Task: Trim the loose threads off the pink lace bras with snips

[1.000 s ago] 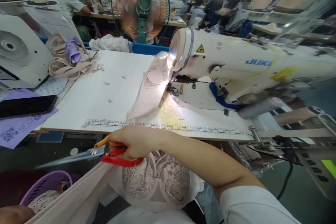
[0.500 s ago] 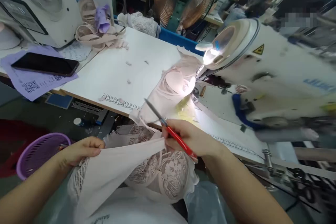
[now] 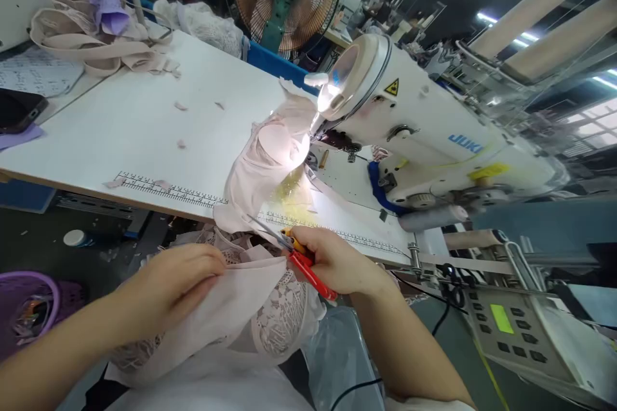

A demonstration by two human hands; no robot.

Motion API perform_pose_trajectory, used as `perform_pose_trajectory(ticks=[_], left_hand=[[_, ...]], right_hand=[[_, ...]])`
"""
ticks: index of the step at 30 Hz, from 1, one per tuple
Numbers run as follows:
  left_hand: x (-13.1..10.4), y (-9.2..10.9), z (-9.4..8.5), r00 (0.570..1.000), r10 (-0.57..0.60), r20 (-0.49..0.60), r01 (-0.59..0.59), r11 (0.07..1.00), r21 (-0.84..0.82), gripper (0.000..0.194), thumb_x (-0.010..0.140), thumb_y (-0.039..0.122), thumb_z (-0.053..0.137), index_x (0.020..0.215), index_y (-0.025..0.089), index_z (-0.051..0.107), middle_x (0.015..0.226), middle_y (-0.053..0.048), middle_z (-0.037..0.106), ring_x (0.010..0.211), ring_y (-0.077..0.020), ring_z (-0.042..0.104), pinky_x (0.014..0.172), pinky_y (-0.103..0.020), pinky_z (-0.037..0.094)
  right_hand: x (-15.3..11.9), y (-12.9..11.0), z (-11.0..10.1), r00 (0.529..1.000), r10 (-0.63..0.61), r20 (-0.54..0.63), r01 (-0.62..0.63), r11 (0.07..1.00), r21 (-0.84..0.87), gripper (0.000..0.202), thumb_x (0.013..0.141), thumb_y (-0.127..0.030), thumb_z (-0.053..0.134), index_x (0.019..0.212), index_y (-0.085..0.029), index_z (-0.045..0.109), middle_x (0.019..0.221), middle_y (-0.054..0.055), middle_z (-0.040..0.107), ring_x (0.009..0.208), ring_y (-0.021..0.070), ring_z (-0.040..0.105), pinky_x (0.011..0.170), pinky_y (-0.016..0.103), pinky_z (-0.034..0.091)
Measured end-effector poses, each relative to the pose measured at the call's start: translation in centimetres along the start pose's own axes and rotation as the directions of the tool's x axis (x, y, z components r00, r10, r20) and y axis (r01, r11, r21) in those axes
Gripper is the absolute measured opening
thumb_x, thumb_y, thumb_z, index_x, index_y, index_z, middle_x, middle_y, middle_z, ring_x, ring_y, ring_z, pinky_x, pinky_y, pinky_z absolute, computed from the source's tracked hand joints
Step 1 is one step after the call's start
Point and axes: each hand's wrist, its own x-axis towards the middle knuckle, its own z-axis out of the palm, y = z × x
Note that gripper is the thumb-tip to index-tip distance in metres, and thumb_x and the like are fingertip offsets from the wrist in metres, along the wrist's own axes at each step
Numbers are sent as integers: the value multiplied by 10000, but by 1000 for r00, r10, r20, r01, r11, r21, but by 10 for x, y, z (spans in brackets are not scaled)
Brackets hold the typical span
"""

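My left hand (image 3: 180, 282) is closed on the upper edge of a pale pink fabric panel (image 3: 236, 289), part of a lace bra (image 3: 284, 314) gathered on my lap. In my right hand (image 3: 332, 260) are red-and-orange thread snips (image 3: 308, 270), their blades pointing up and left. The panel's corner reaches the fingers of my right hand; whether they pinch it too is hidden. Just beyond the blades, another pale bra piece (image 3: 258, 170) lies on the white table (image 3: 164, 109), its far end under the lit head of a sewing machine (image 3: 385, 90).
A control box (image 3: 520, 327) stands low at right. A fan (image 3: 284, 6) is behind the table. Fabric straps (image 3: 96, 51) and a phone (image 3: 19, 110) lie at left. A purple basket (image 3: 53, 295) is on the floor. Ruler marks (image 3: 168, 189) line the table's front edge.
The view has swung right. My left hand has come closer to my right hand along the panel, which is less stretched. The snips' handles now show spread apart, with the orange one visible.
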Motion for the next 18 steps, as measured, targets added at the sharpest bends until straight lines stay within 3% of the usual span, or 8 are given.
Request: perform_pose_trajectory(ticks=[1, 3, 6, 10, 12, 15, 18], left_hand=[[5, 11, 5, 997, 69, -21, -68, 997, 28, 244, 870, 119, 440, 1020, 218, 604, 1077, -48, 647, 979, -171, 601, 868, -241, 445], [15, 28, 14, 994, 78, -72, -75, 996, 46, 205, 865, 143, 473, 1011, 220, 594, 1062, -46, 656, 976, -182, 607, 864, -258, 457], [27, 41, 22, 997, -35, -65, 32, 998, -47, 114, 860, 198, 507, 935, 220, 589, 955, -28, 687, 927, -199, 632, 799, -260, 490], [30, 45, 19, 983, -173, -59, 162, 974, -157, 88, 850, 244, 531, 816, 231, 612, 842, -5, 701, 830, -195, 650, 738, -243, 502], [29, 45, 14, 961, -274, -47, 256, 939, -229, 117, 831, 293, 564, 743, 229, 606, 739, 3, 677, 721, -183, 632, 678, -239, 506], [24, 44, 5, 897, -441, -5, 395, 808, -436, 176, 787, 362, 615, 684, 221, 596, 668, 6, 628, 630, -165, 584, 592, -230, 509], [16, 37, -3, 845, -534, 24, 455, 694, -558, 186, 731, 369, 691, 655, 212, 626, 654, 11, 616, 611, -147, 555, 562, -206, 491]], right_hand=[[0, -5, -1, 999, -40, 12, 40, 999, -30, 266, 729, -145, 504, 638, -217, 265, 592, -69, 326, 533, 90, 284, 487, 214, 226], [2, -14, -2, 990, -132, 57, 136, 988, -70, 285, 716, -154, 522, 643, -218, 253, 604, -67, 341, 536, 91, 278, 488, 214, 225], [6, -24, -6, 966, -210, 153, 224, 971, -79, 291, 710, -162, 553, 663, -216, 271, 620, -64, 378, 535, 91, 308, 490, 211, 244], [14, -33, -14, 946, -221, 237, 256, 958, -132, 287, 749, -208, 564, 681, -216, 286, 613, -61, 389, 531, 97, 356, 487, 215, 273], [20, -36, -17, 939, -228, 258, 272, 950, -150, 268, 772, -236, 549, 687, -215, 295, 622, -55, 400, 536, 101, 374, 488, 222, 283], [28, -42, -22, 924, -265, 276, 310, 942, -132, 239, 794, -237, 516, 689, -213, 304, 638, -47, 418, 552, 105, 391, 502, 231, 304], [38, -48, -24, 902, -307, 304, 355, 928, -115, 236, 807, -217, 499, 674, -212, 304, 623, -49, 419, 556, 106, 399, 513, 234, 318]])
